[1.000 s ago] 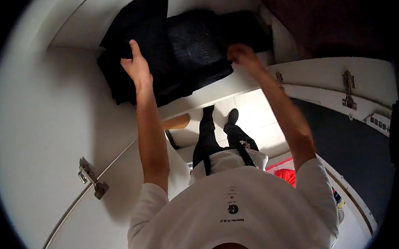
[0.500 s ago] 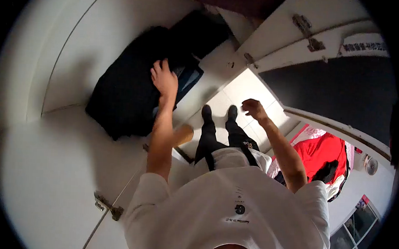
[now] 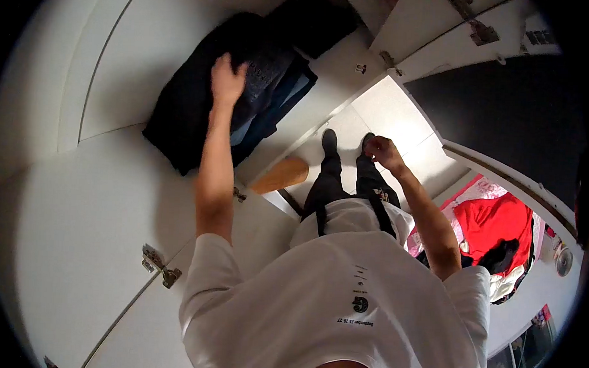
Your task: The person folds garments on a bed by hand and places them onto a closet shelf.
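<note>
My left hand (image 3: 228,83) is on top of a pile of dark folded clothes, its fingers curled into a black garment (image 3: 187,109). The fingertips are slightly blurred against the cloth. Beside the hand, a dark grey garment with faint lettering (image 3: 262,79) shows. Under it, the edges of blue jeans (image 3: 291,90) stick out. My right hand (image 3: 384,153) hangs in the air over my shoes, away from the pile. Its fingers are loosely curled in toward the thumb, and I see nothing in them.
Another black folded cloth (image 3: 316,22) lies behind the pile on the white shelf (image 3: 340,72). Cabinet doors with metal hinges (image 3: 160,265) stand around me. A tan rounded object (image 3: 282,175) is near my legs. Red clothing (image 3: 494,230) lies at the lower right.
My left hand has gone from spread on the black cloth to curled into it, and lettering now shows beside it. My right hand's fingers have curled closer together. The view has shifted.
</note>
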Available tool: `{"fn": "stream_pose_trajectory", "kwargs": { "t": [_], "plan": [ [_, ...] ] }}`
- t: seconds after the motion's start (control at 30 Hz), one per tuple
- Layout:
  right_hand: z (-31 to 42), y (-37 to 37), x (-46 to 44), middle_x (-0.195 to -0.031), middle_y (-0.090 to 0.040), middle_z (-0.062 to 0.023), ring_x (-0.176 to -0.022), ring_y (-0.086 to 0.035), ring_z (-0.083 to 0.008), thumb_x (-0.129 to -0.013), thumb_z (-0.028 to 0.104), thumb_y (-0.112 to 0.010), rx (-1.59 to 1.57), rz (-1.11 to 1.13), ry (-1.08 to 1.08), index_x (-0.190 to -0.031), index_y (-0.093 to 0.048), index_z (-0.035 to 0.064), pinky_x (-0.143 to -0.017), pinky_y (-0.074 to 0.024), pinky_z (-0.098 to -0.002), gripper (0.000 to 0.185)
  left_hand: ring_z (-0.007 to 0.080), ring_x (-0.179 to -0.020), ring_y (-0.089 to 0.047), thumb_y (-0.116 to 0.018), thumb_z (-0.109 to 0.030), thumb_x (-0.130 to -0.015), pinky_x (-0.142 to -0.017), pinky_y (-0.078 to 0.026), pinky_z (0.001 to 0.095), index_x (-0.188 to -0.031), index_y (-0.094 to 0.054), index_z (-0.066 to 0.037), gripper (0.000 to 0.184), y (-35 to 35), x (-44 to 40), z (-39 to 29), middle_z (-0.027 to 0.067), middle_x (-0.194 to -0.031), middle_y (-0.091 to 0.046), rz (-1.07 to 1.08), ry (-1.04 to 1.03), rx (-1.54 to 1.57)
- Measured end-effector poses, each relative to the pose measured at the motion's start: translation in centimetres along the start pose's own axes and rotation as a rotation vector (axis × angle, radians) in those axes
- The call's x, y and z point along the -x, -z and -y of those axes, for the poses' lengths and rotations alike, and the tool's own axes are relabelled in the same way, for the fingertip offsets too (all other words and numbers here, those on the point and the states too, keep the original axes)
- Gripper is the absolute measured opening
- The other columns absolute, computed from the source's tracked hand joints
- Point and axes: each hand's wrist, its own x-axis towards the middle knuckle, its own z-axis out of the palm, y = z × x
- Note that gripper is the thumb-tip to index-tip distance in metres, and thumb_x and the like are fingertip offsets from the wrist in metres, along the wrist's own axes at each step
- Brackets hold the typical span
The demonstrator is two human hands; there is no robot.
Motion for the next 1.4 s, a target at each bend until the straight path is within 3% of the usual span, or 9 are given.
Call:
{"fn": "stream_pose_trajectory", "kwargs": {
  "t": [0.13, 0.23, 0.5, 0.67, 0.73, 0.77, 0.83, 1.2, 1.4],
  "plan": [
    [1.0, 0.2, -0.9, -0.093, -0.07, -0.0103, -0.084, -0.068, -0.0172, -0.096, 0.022, -0.06, 0.046, 0.039, -0.058, -0.11, -0.063, -0.0016, -0.068, -0.0577, -0.0322, 0.028, 0.0441, -0.123, -0.05, -0.084, -0.04, -0.072, -0.102, -0.045, 0.0525, -0.139, -0.047, -0.004, 0.085, -3.2, 3.3, -5.7, 0.0183, -0.143, -0.045, 0.044, -0.083, -0.548],
    [2.3, 0.1, -2.5, -0.095, -0.07, -0.0104, -0.084, -0.068, -0.0173, -0.097, 0.021, -0.06, 0.002, 0.097, -0.018, -0.111, -0.063, -0.0012, -0.069, -0.0574, -0.032, 0.027, 0.0422, -0.122, -0.052, -0.085, -0.036, -0.071, -0.099, -0.049, 0.0501, -0.138, -0.049, -0.008, 0.082, -3.9, 2.4, -5.3, 0.0186, -0.139, -0.049, 0.036, -0.067, -0.562],
    [15.8, -6.4, -12.9, -0.094, -0.07, -0.0077, -0.083, -0.067, -0.0176, -0.089, 0.018, -0.064, -0.004, 0.216, 0.318, -0.11, -0.065, 0.0015, -0.071, -0.0568, -0.0305, 0.027, 0.0368, -0.114, -0.062, -0.075, -0.033, -0.084, -0.094, -0.052, 0.0459, -0.129, -0.06, -0.003, 0.055, 0.1, -0.1, -0.7, 0.0192, -0.132, -0.059, 0.176, -0.145, -0.255],
    [22.3, -9.0, -17.7, -0.103, -0.069, -0.0107, -0.091, -0.068, -0.0206, -0.09, 0.019, -0.064, -0.051, 0.191, 0.276, -0.116, -0.065, 0.0022, -0.078, -0.0584, -0.0318, 0.031, 0.0434, -0.12, -0.057, -0.074, -0.032, -0.087, -0.103, -0.045, 0.0439, -0.131, -0.055, 0.007, 0.062, 1.8, -1.4, 1.7, 0.0303, -0.125, -0.06, 0.181, 0.139, 0.098],
    [23.5, -9.2, -18.8, -0.11, -0.067, -0.0128, -0.096, -0.067, -0.0237, -0.091, 0.022, -0.064, -0.051, 0.098, 0.255, -0.118, -0.064, 0.0031, -0.084, -0.0579, -0.0334, 0.033, 0.0403, -0.122, -0.058, -0.075, -0.032, -0.087, -0.104, -0.044, 0.0412, -0.132, -0.053, 0.01, 0.066, 1.1, -1.3, 4.6, 0.0293, -0.126, -0.061, 0.121, 0.221, 0.454],
    [24.0, -9.3, -19.2, -0.114, -0.066, -0.0138, -0.1, -0.066, -0.0255, -0.092, 0.023, -0.064, -0.02, 0.039, 0.239, -0.12, -0.064, 0.0037, -0.087, -0.0573, -0.0345, 0.034, 0.0348, -0.12, -0.06, -0.074, -0.027, -0.089, -0.102, -0.045, 0.0377, -0.131, -0.054, 0.01, 0.06, 1.1, -0.9, 5.2, 0.0249, -0.126, -0.064, 0.054, 0.28, 0.258],
    [24.7, -9.6, -19.8, -0.127, -0.06, -0.0169, -0.113, -0.062, -0.0311, -0.095, 0.025, -0.064, -0.045, -0.024, 0.203, -0.126, -0.061, 0.0054, -0.097, -0.0541, -0.0401, 0.037, 0.0323, -0.117, -0.061, -0.073, -0.023, -0.09, -0.101, -0.045, 0.0362, -0.13, -0.055, 0.01, 0.054, 6.0, -0.2, 0.4, 0.024, -0.125, -0.064, 0.121, 0.37, 0.445],
    [21.1, -13.9, -22.3, -0.119, -0.065, -0.0108, -0.102, -0.065, -0.0225, -0.092, 0.024, -0.069, -0.356, 0.076, -0.004, -0.127, -0.059, 0.0026, -0.085, -0.0585, -0.0316, 0.042, 0.0401, -0.131, -0.05, -0.072, -0.03, -0.091, -0.11, -0.038, 0.039, -0.138, -0.041, 0.017, 0.073, -0.1, 0.5, 2.9, 0.0337, -0.138, -0.051, 0.063, 0.291, 0.31],
    [21.4, -16.1, -20.8, -0.099, -0.07, -0.0069, -0.083, -0.067, -0.0149, -0.093, 0.021, -0.066, -0.415, 0.146, -0.046, -0.115, -0.065, 0.0045, -0.071, -0.0584, -0.0257, 0.028, 0.0279, -0.121, -0.057, -0.072, -0.024, -0.091, -0.103, -0.042, 0.0356, -0.136, -0.05, 0.01, 0.06, 7.3, -0.5, 0.8, 0.0214, -0.134, -0.059, 0.087, 0.522, 0.653]
  ]
}}
